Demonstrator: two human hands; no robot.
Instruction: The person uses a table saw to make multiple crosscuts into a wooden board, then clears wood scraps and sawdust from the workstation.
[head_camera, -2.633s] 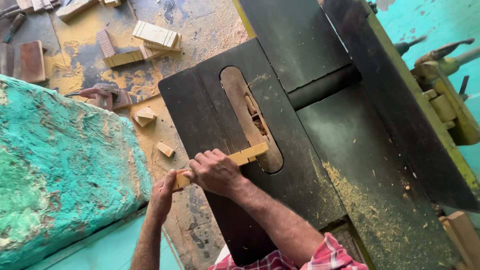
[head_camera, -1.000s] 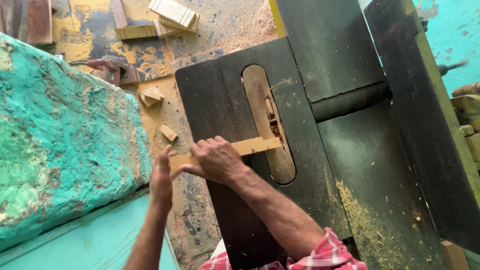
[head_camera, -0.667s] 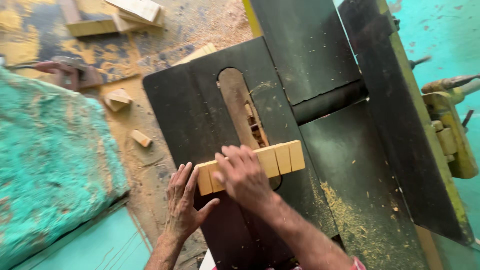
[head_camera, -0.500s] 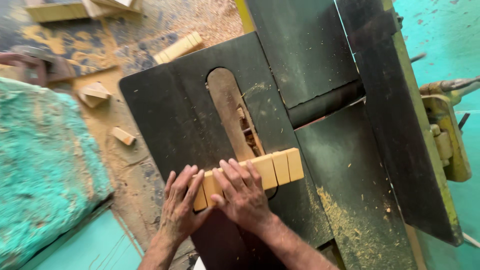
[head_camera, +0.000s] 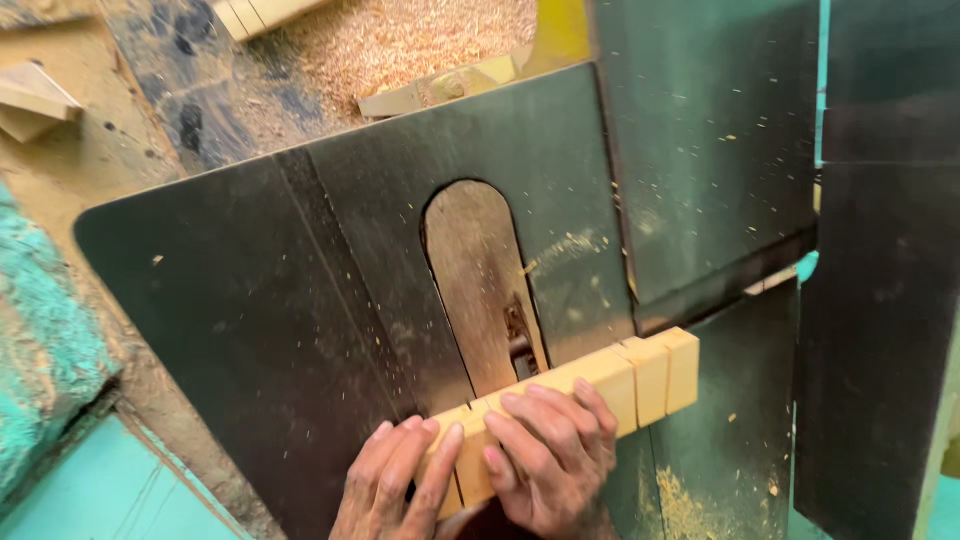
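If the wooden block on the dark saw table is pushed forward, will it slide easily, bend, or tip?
The wooden block looks thick and straight, so it is probably stiff. It lies flat on the smooth dark table, so it should slide rather than roll or tip. Cross lines near its far end may be cuts, which could weaken it. Both the left hand and right hand press it.

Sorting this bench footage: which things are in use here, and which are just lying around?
In use: left hand; right hand; notched wood block; dark saw table; blade slot.

Lying about: wood offcuts; sawdust; turquoise surface.
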